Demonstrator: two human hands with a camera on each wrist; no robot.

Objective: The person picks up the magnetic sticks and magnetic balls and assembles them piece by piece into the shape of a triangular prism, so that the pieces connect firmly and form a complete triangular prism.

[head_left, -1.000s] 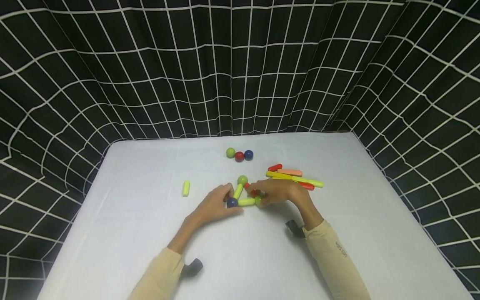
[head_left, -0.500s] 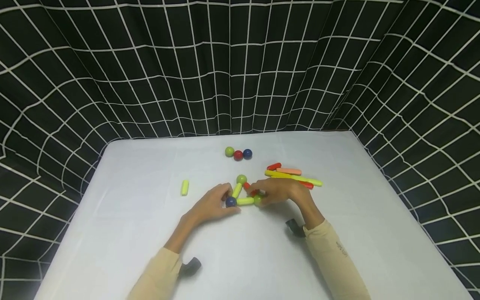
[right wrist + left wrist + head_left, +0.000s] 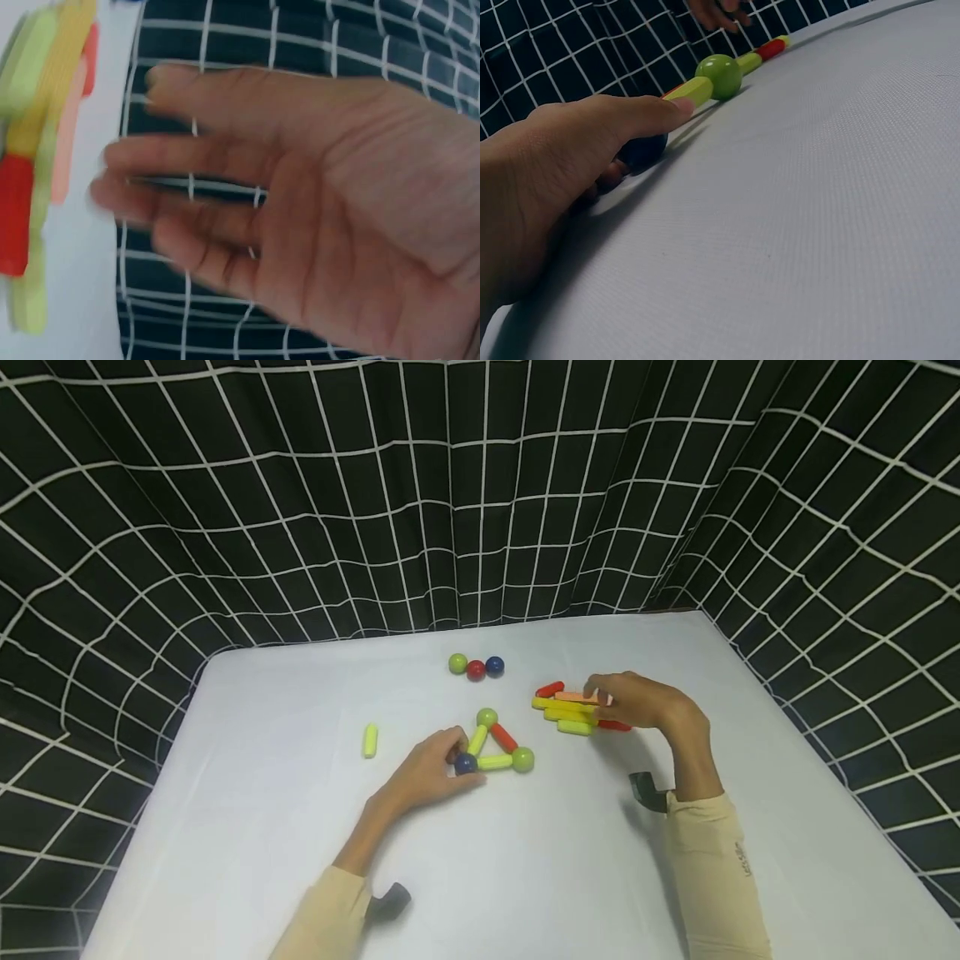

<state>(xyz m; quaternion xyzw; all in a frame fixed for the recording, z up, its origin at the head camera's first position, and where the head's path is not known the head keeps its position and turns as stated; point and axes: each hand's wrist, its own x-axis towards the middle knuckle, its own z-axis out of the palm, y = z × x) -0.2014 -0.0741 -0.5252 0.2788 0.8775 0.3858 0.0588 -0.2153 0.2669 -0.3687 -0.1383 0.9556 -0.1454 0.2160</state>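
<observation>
My left hand (image 3: 423, 770) holds a dark blue ball (image 3: 466, 763) between thumb and curled fingers. That ball is one corner of a flat triangle on the white table. Two green balls, one at the top (image 3: 487, 717) and one at the right (image 3: 522, 759), form the other corners. Two yellow-green sticks (image 3: 495, 762) and a red stick (image 3: 504, 737) make its sides. In the right wrist view, my right hand (image 3: 300, 195) has its fingers extended and nothing in them. The head view puts it over the right end of a pile of coloured sticks (image 3: 566, 704), partly covering them.
Farther back, a green ball (image 3: 458, 663), a red ball (image 3: 476, 670) and a blue ball (image 3: 495, 666) sit side by side. A lone yellow-green stick (image 3: 371, 741) lies left of the triangle. A dark gridded curtain (image 3: 390, 527) surrounds the table.
My right hand has left the triangle's red stick and right green ball and moved right to the stick pile. My left hand keeps its hold on the blue ball.
</observation>
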